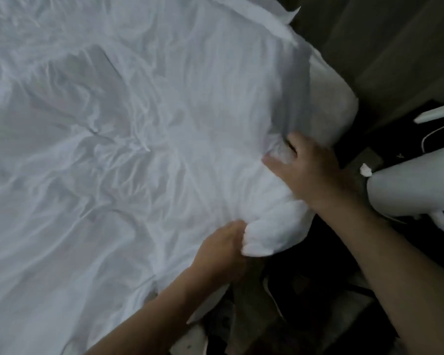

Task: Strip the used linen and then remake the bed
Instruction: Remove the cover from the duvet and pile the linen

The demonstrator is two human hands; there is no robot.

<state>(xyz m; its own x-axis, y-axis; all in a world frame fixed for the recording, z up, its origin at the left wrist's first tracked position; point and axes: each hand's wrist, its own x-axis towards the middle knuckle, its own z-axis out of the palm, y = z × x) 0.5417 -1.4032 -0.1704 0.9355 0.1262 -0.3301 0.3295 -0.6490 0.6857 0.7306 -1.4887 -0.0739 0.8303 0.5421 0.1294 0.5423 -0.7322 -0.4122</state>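
Bed: covered by a wrinkled white sheet that fills most of the view, left and centre. Creases run toward a bunched point near the lower right edge. At upper right the sheet is pulled back and the bare mattress corner shows, pale and rounded.

Room: dim. Dark wall or panel at upper right; dark floor at lower right beside the bed, with unclear dark items on it. White objects lie right of the bed, one large and rounded, plus a thin white loop like a cord; identity cannot be told.

Writing: none readable.

Edges: the bed's right edge runs diagonally from the top centre to the bottom. The strip of floor between the bed and the white objects is narrow.

Left hand: grip clenched on a wad of sheet at the bed edge, fingers curled into the cloth.

Right hand: on the sheet just below the bare corner, fingers curled around a gathered fold, thumb lying across the cloth.
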